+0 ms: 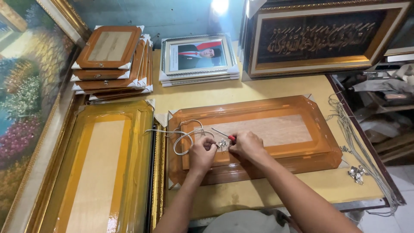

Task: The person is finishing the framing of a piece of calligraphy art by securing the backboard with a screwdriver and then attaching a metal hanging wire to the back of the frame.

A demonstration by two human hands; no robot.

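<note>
Yellow table [276,88], crowded edge to edge. Flat in the middle, face down, a wide frame [258,133] wrapped in orange film. Just left of it, a long wrapped frame [103,172], overhanging the near edge. Back left, a stack of small brown frames [112,60]. Beside that, a short pile of silver portrait frames [199,58]. Back right, a big dark calligraphy frame [323,39], propped upright. Near right corner, small metal hangers [357,173] and a bundle of cord [349,129].

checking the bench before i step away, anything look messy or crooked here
Mostly tidy. The stack of brown frames at the back left is fanned out unevenly, and a bundle of cords hangs over the table's right edge. The wire lies loosely looped on the wrapped frame beside the left hand.
</note>
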